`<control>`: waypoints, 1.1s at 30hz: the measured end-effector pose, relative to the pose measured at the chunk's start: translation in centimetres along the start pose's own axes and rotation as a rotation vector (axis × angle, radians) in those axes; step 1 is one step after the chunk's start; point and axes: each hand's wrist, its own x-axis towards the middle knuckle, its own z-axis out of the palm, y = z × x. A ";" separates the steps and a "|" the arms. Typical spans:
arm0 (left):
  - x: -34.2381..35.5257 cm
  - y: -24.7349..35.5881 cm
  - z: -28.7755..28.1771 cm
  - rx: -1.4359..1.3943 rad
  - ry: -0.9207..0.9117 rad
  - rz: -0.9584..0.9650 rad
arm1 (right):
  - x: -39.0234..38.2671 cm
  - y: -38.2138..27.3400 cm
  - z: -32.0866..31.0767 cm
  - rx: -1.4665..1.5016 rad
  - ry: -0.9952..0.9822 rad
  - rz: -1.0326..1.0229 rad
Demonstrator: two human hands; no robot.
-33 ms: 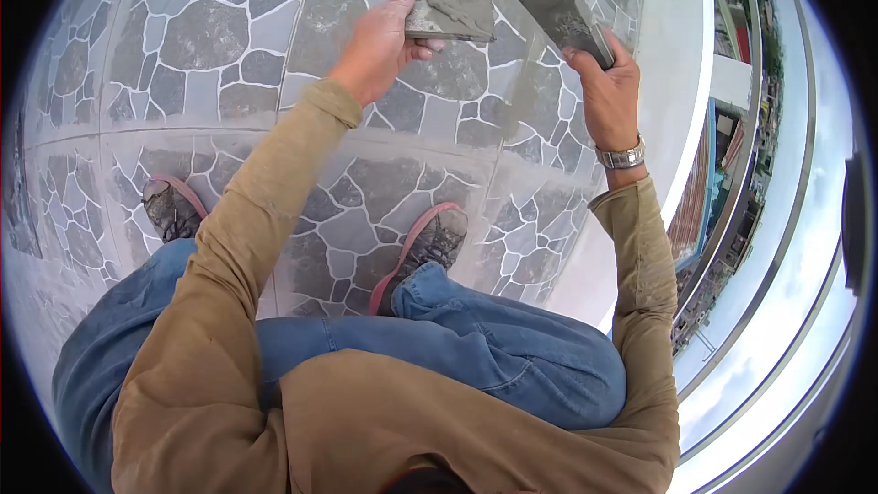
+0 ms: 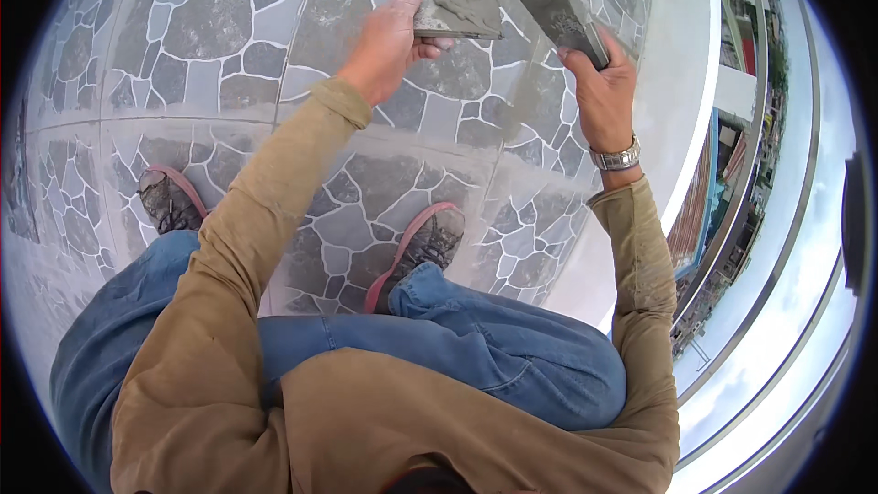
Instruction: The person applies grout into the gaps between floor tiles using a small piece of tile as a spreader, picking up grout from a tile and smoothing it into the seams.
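Held level out in front, a small flat rectangular board (image 2: 465, 35) carries a lump of wet grey mortar (image 2: 466, 2). My left hand (image 2: 389, 44) is closed on the board's left end, thumb on top and fingers beneath. To its right, my right hand (image 2: 605, 96) grips the near end of a grey, mortar-smeared rectangular slab (image 2: 560, 11). This slab tilts, its far end pointing up and left; its exact kind is unclear. A gap separates the two pieces.
Under me lies a floor of irregular grey stones (image 2: 210, 23) with pale joints. My two shoes (image 2: 430, 242) stand on it. A smooth pale ledge (image 2: 675, 55) runs along the right, with metal railing bars (image 2: 794, 210) and rooftops beyond.
My left hand and the mortar-loaded board have shifted slightly right. The right hand and its slab have moved a touch left, narrowing the gap. Both grips stay the same.
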 end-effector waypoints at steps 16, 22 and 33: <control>-1.9 -3.5 9.4 -0.097 -0.056 0.131 | -2.0 9.0 -7.3 0.150 0.093 0.072; -2.8 -7.2 12.6 -0.358 -0.189 -0.169 | -5.7 5.6 -8.2 1.085 0.210 0.076; -2.4 -2.3 10.9 -0.102 -0.069 0.121 | -7.1 6.2 -10.2 0.495 0.302 0.061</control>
